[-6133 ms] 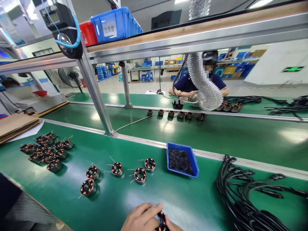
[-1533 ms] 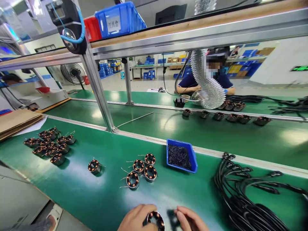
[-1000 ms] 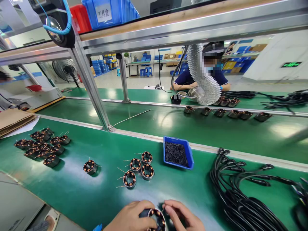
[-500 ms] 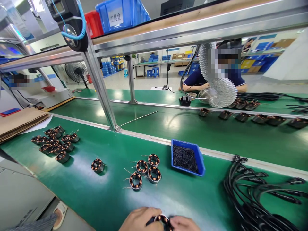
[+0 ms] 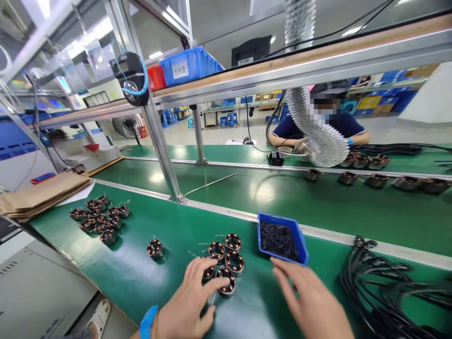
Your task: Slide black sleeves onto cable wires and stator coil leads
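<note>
My left hand (image 5: 190, 301) reaches over a small cluster of wound motor stators, fingers apart, with a blue band on its wrist. Its index finger lies across the nearest stator (image 5: 226, 282), and it partly hides another stator (image 5: 209, 273) just behind. More stators with copper coils and thin wire ends stand in the same group, such as one stator (image 5: 235, 262) on the right. My right hand (image 5: 310, 301) is open and holds nothing, its fingertips close to the front edge of a blue bin (image 5: 302, 249) full of short black pieces.
Several stators (image 5: 100, 216) stand grouped at the left, and a single stator (image 5: 155, 248) sits between the groups. Black cables (image 5: 367, 282) lie in a heap at the right. A metal post (image 5: 160, 146) rises behind the green table. Across the bench sits a co-worker (image 5: 328, 117).
Both hands have come up from the bottom edge and moved apart. The stator they were holding is out of them, and the cluster has one more stator. The camera view has tilted up.
</note>
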Demonstrator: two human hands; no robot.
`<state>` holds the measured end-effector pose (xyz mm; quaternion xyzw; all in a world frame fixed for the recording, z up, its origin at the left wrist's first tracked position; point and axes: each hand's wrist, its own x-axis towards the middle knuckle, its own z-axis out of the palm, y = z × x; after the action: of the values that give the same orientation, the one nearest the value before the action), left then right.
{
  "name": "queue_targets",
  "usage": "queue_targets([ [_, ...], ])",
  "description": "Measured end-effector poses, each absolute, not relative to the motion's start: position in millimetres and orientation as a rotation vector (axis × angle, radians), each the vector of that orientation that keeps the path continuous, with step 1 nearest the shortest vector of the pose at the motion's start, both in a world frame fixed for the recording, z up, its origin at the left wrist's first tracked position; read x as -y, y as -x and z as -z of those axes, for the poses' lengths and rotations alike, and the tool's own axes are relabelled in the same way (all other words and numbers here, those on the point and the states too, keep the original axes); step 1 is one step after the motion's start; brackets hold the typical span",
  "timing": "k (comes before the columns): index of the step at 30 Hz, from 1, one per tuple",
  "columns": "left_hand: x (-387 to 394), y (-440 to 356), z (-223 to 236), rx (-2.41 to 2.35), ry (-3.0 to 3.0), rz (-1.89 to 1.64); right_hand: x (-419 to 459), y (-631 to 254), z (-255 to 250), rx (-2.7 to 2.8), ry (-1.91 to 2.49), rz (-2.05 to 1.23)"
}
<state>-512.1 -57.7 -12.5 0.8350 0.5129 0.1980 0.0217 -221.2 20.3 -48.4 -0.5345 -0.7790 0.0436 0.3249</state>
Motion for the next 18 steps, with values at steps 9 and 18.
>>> queue_targets([
  [9,55.2,615.1,-3.2,-2.391,-2.033,-0.374,-128.3,228.7,33.0,2.405,1.611,0.176],
  [18,104.3,540.4,30.0,-1.348,-2.302,-0.408,-123.8,221.2,34.7,2.213,1.640,-0.017],
])
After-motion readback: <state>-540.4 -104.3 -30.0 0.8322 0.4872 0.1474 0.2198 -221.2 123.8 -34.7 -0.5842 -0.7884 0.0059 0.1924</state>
